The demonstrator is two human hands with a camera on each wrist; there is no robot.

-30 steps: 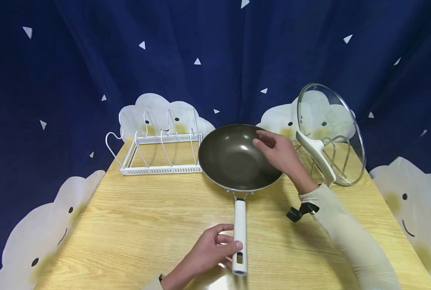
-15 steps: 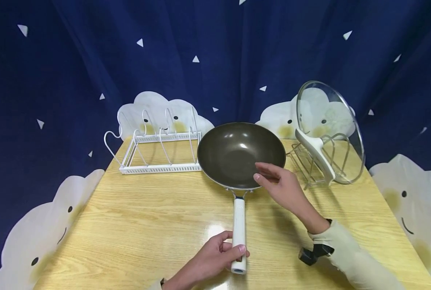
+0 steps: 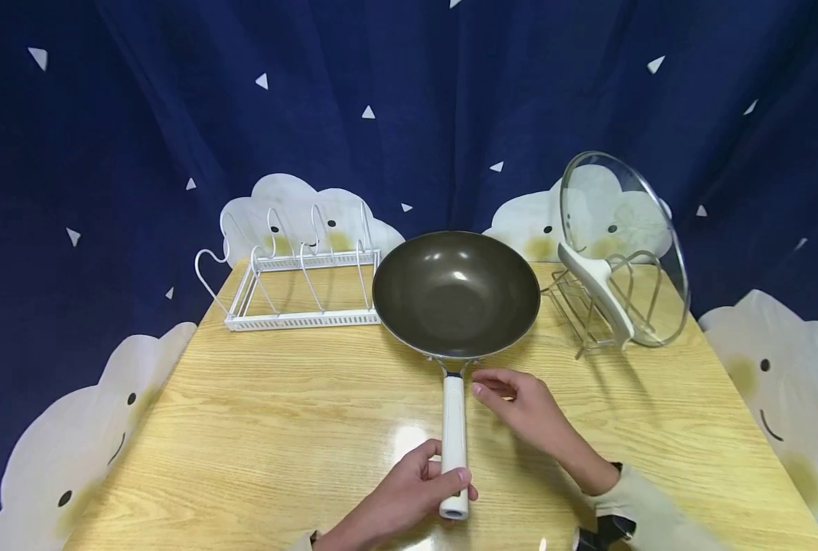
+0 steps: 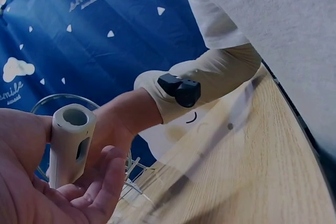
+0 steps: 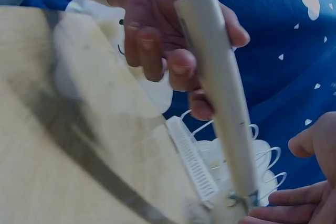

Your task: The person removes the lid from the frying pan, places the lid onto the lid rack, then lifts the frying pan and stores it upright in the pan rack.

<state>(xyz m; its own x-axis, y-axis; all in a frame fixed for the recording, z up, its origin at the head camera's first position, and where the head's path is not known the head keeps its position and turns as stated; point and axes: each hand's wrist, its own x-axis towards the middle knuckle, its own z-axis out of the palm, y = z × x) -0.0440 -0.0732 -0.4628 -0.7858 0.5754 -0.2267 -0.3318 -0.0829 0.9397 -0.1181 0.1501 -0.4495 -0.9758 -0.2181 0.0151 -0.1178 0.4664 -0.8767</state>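
A dark brown wok point(image 3: 457, 298) with a long white handle point(image 3: 454, 421) points its handle toward me at the middle of the table. My left hand point(image 3: 415, 486) grips the handle near its end, thumb across the top and fingertips showing past the right side. In the left wrist view that hand point(image 4: 26, 166) cradles the hollow handle end point(image 4: 68, 145). My right hand point(image 3: 529, 409) hovers just right of the handle's neck, fingers slightly bent, holding nothing. The right wrist view has its fingers point(image 5: 294, 203) close to where the handle point(image 5: 220, 93) joins the pan.
Left of the wok stands a white wire rack point(image 3: 305, 320), its side close to the pan's rim. At the back right, a glass lid point(image 3: 629, 222) with a white handle leans upright in a metal wire stand point(image 3: 584, 325). A blue curtain point(image 3: 409, 92) hangs behind the wooden table point(image 3: 278, 405).
My right hand has come back toward me from over the wok's right side to beside the handle. My left fingers have reached farther under the handle, and the thumb farther across it.
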